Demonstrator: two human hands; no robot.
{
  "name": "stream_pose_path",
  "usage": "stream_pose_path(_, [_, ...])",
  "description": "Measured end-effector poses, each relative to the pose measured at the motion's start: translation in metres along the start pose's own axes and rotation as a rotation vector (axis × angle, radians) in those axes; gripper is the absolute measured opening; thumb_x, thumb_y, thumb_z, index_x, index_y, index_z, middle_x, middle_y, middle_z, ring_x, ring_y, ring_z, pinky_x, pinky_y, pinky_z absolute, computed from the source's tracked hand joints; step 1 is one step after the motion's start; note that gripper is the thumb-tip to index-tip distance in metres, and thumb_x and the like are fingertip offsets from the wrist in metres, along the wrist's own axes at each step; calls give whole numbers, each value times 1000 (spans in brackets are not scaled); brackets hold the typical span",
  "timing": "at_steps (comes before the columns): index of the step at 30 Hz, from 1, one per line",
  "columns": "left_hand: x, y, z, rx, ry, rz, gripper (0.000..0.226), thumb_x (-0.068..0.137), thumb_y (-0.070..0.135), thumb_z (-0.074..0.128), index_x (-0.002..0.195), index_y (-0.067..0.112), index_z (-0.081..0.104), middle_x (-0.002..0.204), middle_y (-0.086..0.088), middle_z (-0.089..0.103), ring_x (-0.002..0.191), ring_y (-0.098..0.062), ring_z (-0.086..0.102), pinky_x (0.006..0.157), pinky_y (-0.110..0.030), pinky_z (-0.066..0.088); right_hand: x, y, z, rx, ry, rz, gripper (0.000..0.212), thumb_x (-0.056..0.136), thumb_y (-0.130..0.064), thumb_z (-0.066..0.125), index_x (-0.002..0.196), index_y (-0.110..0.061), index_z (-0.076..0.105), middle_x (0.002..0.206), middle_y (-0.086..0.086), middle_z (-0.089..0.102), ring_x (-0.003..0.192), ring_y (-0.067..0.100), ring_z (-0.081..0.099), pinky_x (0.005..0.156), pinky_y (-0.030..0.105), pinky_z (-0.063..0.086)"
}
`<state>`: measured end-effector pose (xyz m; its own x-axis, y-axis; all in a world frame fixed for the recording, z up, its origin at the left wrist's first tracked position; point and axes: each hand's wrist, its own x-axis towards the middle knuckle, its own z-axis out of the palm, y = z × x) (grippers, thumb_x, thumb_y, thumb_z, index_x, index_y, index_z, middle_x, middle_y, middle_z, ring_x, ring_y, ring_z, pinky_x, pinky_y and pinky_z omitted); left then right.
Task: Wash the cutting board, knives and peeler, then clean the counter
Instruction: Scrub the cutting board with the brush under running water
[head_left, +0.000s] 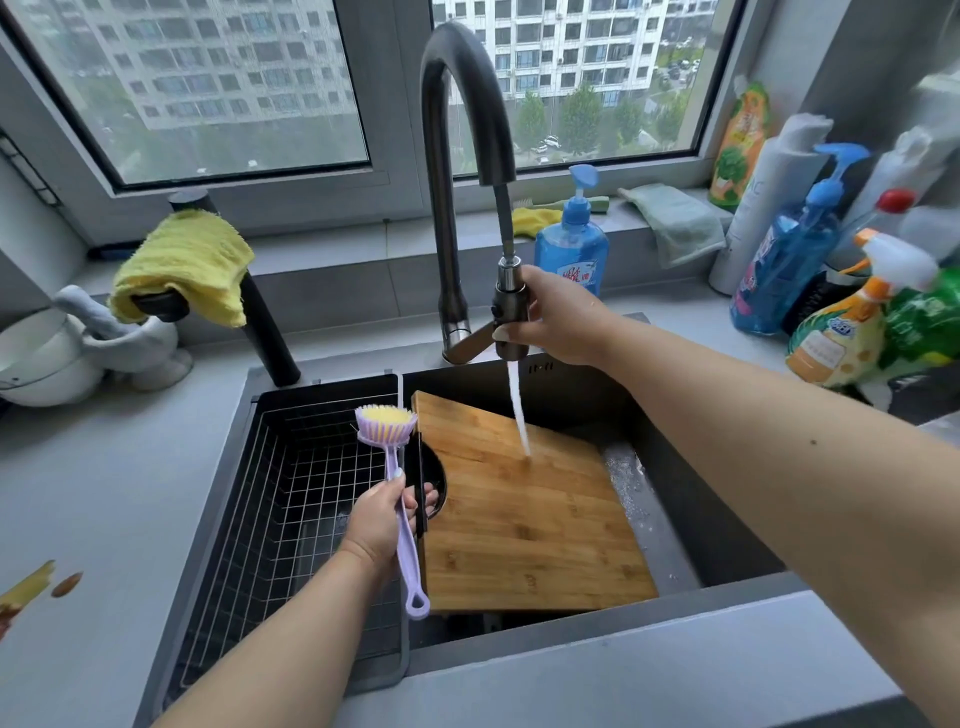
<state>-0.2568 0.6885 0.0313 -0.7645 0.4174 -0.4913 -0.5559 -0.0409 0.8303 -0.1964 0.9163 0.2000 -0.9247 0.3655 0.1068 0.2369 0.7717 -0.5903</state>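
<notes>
Right hand (558, 317) grips spray head (510, 322), water hitting cutting board (530, 519) below. Left of board, left hand (382, 522) fingers curled round brush (397, 488).

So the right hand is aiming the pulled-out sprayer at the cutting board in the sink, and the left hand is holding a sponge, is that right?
Not quite. The left hand grips a purple dish brush with yellow bristles, not a sponge. The rest holds: in the head view the right hand holds the sprayer, and water lands on the cutting board in the sink.
</notes>
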Motion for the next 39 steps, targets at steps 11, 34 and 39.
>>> stream_pose_path(11, [3,-2,-2,19,-8,-3,45,105,13,32,61,7,41,100,-30,60,95,-35,62,78,-40,50,-9,-10,0,134,-100,9,33,83,-25,74,106,-25,50,91,-13,59,89,10,61,83,29,55])
stream_pose_path(34, [2,-3,-3,41,11,9,41,104,12,33,65,7,43,85,-26,63,94,-32,65,79,-39,53,-4,-21,32,325,8,25,35,82,-24,75,109,-22,53,104,0,65,98,19,64,90,37,54])
stream_pose_path(39, [2,-2,-4,29,7,-4,40,104,12,34,65,7,42,82,-24,62,88,-28,67,70,-35,56,-12,-28,27,488,-98,73,35,82,-15,74,110,-17,53,110,10,65,101,25,66,83,43,59])
